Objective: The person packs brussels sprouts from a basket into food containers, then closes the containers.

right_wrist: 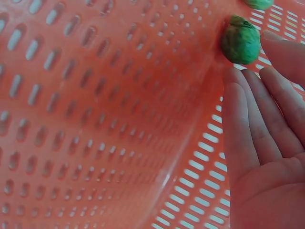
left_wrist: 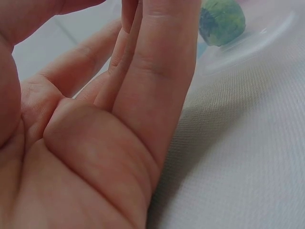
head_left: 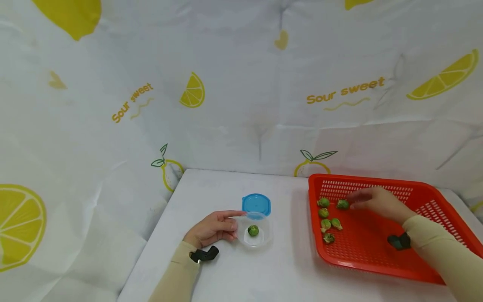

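At the middle of the table, my left hand [head_left: 213,228] holds a small clear plastic container [head_left: 266,238] by its left side, thumb at the rim. One Brussels sprout [head_left: 253,230] sits inside it; the left wrist view shows this sprout [left_wrist: 223,21] beyond my fingers. My right hand [head_left: 383,204] reaches into a red plastic basket [head_left: 362,264], fingers extended beside a Brussels sprout [head_left: 342,204] near the back wall. From the right wrist, that sprout [right_wrist: 241,40] appears just past the fingertips, with the thumb apart from the fingers.
Several more Brussels sprouts [head_left: 325,225] lie along the basket's left side. A blue lid [head_left: 256,204] rests on the white table [head_left: 219,188] behind the clear container. A lemon-printed cloth [head_left: 241,105] hangs behind and to the left of the table.
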The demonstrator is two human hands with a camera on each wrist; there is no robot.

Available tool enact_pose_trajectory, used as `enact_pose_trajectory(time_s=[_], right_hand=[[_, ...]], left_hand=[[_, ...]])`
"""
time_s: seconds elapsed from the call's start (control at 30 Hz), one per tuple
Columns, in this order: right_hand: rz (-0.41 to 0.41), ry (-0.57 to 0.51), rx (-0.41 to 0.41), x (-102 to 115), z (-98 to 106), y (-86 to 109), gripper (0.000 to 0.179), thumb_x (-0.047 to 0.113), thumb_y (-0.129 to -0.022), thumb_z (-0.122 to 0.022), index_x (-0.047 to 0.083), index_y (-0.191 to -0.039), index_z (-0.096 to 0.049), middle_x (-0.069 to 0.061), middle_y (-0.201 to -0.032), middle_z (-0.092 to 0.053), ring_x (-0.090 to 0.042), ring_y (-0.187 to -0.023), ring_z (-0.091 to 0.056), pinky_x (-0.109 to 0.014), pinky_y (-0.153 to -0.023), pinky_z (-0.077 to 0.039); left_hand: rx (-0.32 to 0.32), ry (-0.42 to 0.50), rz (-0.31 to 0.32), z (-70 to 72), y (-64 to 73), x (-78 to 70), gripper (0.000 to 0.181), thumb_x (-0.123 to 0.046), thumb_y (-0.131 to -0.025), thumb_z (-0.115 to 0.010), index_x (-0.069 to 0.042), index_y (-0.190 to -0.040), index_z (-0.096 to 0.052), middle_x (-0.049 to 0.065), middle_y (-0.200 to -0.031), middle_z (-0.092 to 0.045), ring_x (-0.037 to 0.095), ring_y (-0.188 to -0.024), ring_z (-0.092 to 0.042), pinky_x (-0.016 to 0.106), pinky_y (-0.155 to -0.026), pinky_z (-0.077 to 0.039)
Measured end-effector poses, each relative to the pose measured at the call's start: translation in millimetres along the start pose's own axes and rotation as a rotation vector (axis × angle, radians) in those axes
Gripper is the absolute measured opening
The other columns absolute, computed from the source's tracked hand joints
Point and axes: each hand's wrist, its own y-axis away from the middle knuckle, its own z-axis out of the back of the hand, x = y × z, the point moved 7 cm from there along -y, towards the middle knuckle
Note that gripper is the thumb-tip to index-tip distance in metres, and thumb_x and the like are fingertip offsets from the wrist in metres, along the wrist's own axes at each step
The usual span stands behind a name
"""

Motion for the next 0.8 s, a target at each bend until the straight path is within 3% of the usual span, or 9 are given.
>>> enact_pose_trajectory(time_s=[0.37,0.8], right_hand=[[-0.01,-0.018,-0.01,0.6,-6.9,1.2,0.043,0.028,-0.097,-0.082,-0.002,-0.129,-0.076,-0.019,-0.118,-0.08,-0.033,-0.108,-0.073,-0.061,-0.097,-0.062],[0.0,-0.009,-0.017,5.0,-7.6,-1.7,0.034,0.028,-0.097,-0.083,0.003,-0.12,-0.08,-0.013,-0.114,-0.08,-0.029,-0.105,-0.071,-0.061,-0.096,-0.061]], left_hand=[[-0.002,0.018,0.0,-1.8,-1.7,0.7,0.054,0.0,-0.105,-0.063,-0.003,-0.158,-0.053,-0.002,-0.091,-0.073,0.008,-0.08,-0.075,0.027,-0.082,-0.067],[0.014,0.024,-0.006,-0.2,-0.9,-0.3,0.058,0.0,-0.104,-0.064,-0.002,-0.16,-0.049,-0.001,-0.095,-0.073,0.008,-0.084,-0.075,0.026,-0.082,-0.067]])
